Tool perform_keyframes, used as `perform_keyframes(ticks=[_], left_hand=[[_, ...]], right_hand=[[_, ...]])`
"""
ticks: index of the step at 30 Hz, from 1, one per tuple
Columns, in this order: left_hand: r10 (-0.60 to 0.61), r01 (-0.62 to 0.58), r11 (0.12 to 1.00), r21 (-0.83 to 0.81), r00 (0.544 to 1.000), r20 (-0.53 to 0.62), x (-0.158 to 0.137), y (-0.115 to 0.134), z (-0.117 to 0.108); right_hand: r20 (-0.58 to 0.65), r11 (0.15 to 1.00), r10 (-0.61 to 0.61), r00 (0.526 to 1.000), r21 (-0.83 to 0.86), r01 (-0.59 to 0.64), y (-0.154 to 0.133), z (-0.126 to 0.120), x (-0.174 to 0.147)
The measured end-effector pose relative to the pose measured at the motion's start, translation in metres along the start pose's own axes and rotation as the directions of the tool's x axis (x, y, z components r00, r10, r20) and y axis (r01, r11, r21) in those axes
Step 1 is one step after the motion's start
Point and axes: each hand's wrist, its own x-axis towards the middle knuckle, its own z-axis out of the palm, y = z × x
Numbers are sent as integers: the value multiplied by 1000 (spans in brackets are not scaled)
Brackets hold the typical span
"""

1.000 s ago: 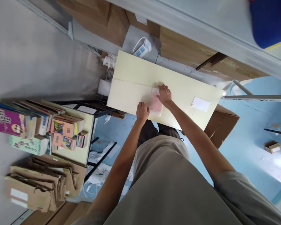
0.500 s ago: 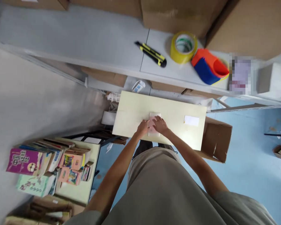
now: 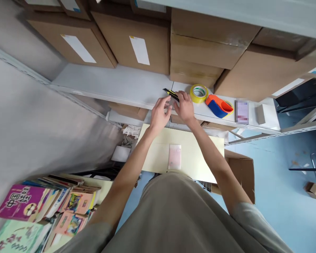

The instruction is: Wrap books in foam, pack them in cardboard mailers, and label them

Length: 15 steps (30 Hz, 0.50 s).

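My left hand [image 3: 160,114] is raised at the front edge of the shelf, fingers curved and apart with nothing in them. Beside it, my right hand [image 3: 185,107] reaches over the handle end of a black and yellow utility knife [image 3: 170,93]. The knife lies on the shelf with its tip pointing left; the right thumb and fingers are apart on either side of the handle, and its far end is hidden. Below both hands, a flat pink packet [image 3: 175,157] rests on the pale yellow tabletop [image 3: 197,154], touched by neither hand.
On the grey shelf [image 3: 94,82] stand a yellow tape roll [image 3: 199,93], an orange and blue tape dispenser [image 3: 218,106] and a small white box [image 3: 263,114]. Cardboard boxes [image 3: 144,42] line its back. Stacked books [image 3: 23,203] lie lower left; an open carton [image 3: 243,172] is right of the table.
Both hands have left the pink packet on the table and moved up and forward to the shelf, by the utility knife. The view has tilted up, showing more boxes.
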Motion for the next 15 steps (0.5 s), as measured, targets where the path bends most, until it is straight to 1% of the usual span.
perform_keyframes(ticks=[2,4,7,9,12,15], left_hand=[[14,-14,1000,-9,1000,1,-2,0,-3],[7,-7,1000,-24,1000,15,-16,-3,-6],[-56,58,997,-43,997,53,-49,-17,-7],[-137,141,990,-32,986,97,-74,-31,-3],[-270,273,962,8,944,189,-113,-52,13],[-358,360,932,47,887,292,-150,-70,37]], right_hand=[[55,998,51,997,-38,-49,1,8,26],[120,994,100,988,-63,-92,3,18,40],[159,989,136,978,-78,-125,9,32,41],[129,991,127,984,-67,-119,14,38,34],[59,992,111,992,-62,-108,20,44,29],[59,978,133,989,-168,-121,32,50,40]])
